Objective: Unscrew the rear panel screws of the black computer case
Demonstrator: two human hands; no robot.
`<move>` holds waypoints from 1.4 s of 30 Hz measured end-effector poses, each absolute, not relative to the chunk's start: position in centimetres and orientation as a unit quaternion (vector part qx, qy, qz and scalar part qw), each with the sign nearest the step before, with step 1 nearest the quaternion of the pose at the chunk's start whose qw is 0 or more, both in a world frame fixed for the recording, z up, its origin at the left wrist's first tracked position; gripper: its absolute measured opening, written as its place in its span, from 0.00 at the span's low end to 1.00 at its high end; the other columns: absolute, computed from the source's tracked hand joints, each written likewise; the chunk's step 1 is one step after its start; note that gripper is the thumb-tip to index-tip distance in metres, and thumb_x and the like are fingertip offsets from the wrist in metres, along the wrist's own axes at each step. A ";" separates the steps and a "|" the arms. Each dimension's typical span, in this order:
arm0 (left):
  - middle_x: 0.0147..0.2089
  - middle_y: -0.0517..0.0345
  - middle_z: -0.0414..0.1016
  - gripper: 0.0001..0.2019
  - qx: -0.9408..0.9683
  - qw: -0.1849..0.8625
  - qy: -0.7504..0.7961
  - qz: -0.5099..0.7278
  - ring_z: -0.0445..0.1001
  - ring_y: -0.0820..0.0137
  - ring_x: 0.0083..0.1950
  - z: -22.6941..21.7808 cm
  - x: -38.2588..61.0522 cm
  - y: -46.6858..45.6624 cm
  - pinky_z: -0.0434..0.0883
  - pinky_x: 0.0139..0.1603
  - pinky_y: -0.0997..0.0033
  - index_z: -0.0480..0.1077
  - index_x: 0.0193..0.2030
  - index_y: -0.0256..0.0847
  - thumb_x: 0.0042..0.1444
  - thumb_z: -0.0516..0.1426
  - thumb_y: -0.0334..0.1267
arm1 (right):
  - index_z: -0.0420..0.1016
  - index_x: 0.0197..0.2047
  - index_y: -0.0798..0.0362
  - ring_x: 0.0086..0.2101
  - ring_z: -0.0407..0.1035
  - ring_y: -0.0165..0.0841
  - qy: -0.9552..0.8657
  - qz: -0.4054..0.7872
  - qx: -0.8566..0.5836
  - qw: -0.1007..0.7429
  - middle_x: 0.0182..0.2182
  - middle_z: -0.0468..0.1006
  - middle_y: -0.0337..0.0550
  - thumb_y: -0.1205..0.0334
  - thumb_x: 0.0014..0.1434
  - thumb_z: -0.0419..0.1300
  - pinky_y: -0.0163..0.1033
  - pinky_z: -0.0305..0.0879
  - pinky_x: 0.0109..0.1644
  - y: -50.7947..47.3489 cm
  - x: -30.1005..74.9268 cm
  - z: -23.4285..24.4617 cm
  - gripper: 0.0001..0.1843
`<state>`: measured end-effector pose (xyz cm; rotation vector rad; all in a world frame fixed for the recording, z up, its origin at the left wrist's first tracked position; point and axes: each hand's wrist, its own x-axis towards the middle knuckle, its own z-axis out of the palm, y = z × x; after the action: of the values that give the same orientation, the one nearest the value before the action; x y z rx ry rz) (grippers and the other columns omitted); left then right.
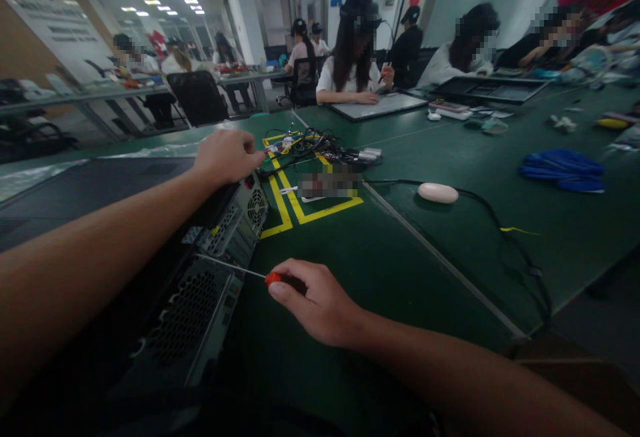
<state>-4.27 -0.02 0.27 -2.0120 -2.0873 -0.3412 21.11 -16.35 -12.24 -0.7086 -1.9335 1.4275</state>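
Observation:
A black computer case [150, 167] lies on its side at the left, its metal back panel facing right. My left hand [225, 156] rests over the case's far back corner, fingers bent together at the edge; what lies under the fingers is hidden. My right hand [315, 300] is closed round the red handle of a screwdriver [273, 278]. The screwdriver's long thin shaft points left, and its tip meets the upper edge of the back panel [227, 244], beside the slot covers. A fan grille [257, 205] shows at the panel's far end.
Tangled black cables [320, 144] lie beyond the case, near yellow tape [333, 209] on the green table [400, 264]. A pale pink oval object [438, 192], a black cord [493, 217] and blue cloth [563, 169] are to the right. Several people work across the table.

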 end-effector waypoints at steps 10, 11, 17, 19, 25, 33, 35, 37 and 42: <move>0.51 0.38 0.91 0.17 -0.690 0.113 -0.707 -0.106 0.86 0.40 0.56 0.3 -4.3 0.1 0.80 0.56 0.47 0.89 0.48 0.45 0.67 0.62 0.52 | 0.75 0.55 0.46 0.36 0.71 0.35 -0.701 0.574 -0.300 0.299 0.37 0.78 0.32 0.51 0.69 0.79 0.42 0.70 0.45 -16.6 21.0 -12.6 0.21; 0.52 0.38 0.91 0.18 -0.691 0.115 -0.706 -0.101 0.86 0.41 0.56 0.3 -4.3 0.1 0.80 0.55 0.47 0.89 0.49 0.44 0.68 0.62 0.53 | 0.74 0.53 0.45 0.37 0.71 0.35 -0.703 0.570 -0.301 0.300 0.37 0.78 0.33 0.52 0.69 0.78 0.42 0.70 0.45 -16.6 21.0 -12.6 0.20; 0.52 0.36 0.91 0.20 -0.693 0.110 -0.705 -0.099 0.86 0.38 0.56 0.5 -4.2 -0.1 0.80 0.56 0.44 0.90 0.49 0.43 0.66 0.61 0.54 | 0.74 0.50 0.46 0.38 0.72 0.36 -0.704 0.570 -0.290 0.309 0.39 0.79 0.35 0.53 0.73 0.74 0.44 0.69 0.47 -16.6 20.9 -12.7 0.14; 0.52 0.36 0.91 0.20 -0.692 0.106 -0.706 -0.106 0.86 0.38 0.57 0.6 -4.1 -0.2 0.80 0.57 0.44 0.90 0.49 0.44 0.65 0.62 0.54 | 0.74 0.50 0.46 0.38 0.72 0.36 -0.704 0.569 -0.295 0.305 0.39 0.79 0.35 0.52 0.73 0.74 0.44 0.68 0.47 -16.5 20.9 -12.7 0.14; 0.51 0.39 0.91 0.18 -0.686 0.104 -0.712 -0.108 0.86 0.39 0.56 0.5 -4.3 -0.1 0.80 0.56 0.46 0.89 0.47 0.46 0.63 0.63 0.54 | 0.74 0.49 0.46 0.39 0.72 0.36 -0.701 0.575 -0.285 0.311 0.39 0.79 0.35 0.53 0.73 0.73 0.44 0.68 0.48 -16.5 20.9 -12.7 0.13; 0.50 0.38 0.91 0.15 -0.689 0.093 -0.708 -0.124 0.85 0.39 0.55 0.6 -4.0 -0.4 0.79 0.55 0.44 0.88 0.44 0.47 0.63 0.64 0.53 | 0.74 0.50 0.46 0.39 0.73 0.37 -0.707 0.566 -0.290 0.309 0.39 0.79 0.35 0.54 0.74 0.74 0.45 0.69 0.48 -16.5 21.0 -12.4 0.13; 0.49 0.39 0.90 0.14 -0.687 0.092 -0.709 -0.127 0.85 0.38 0.56 0.7 -3.9 -0.5 0.80 0.55 0.44 0.88 0.43 0.48 0.62 0.65 0.53 | 0.74 0.50 0.46 0.40 0.74 0.37 -0.707 0.565 -0.291 0.309 0.39 0.80 0.35 0.54 0.74 0.74 0.45 0.69 0.49 -16.5 21.0 -12.3 0.13; 0.48 0.39 0.90 0.14 -0.685 0.090 -0.712 -0.127 0.85 0.38 0.57 0.7 -3.9 -0.5 0.80 0.56 0.45 0.88 0.43 0.47 0.62 0.65 0.52 | 0.74 0.50 0.46 0.40 0.74 0.38 -0.709 0.563 -0.290 0.310 0.40 0.80 0.36 0.53 0.74 0.74 0.45 0.70 0.49 -16.5 21.0 -12.3 0.13; 0.48 0.39 0.90 0.16 -0.685 0.087 -0.710 -0.137 0.85 0.40 0.56 0.5 -3.9 -0.5 0.80 0.57 0.45 0.89 0.44 0.47 0.62 0.64 0.54 | 0.74 0.50 0.46 0.40 0.73 0.38 -0.708 0.565 -0.283 0.316 0.40 0.80 0.37 0.53 0.74 0.73 0.46 0.68 0.49 -16.4 21.0 -12.6 0.13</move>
<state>-3.94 -0.47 0.53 -2.0394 -2.1158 -0.4080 20.99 -16.44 -12.63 -0.7446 -1.8638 1.4883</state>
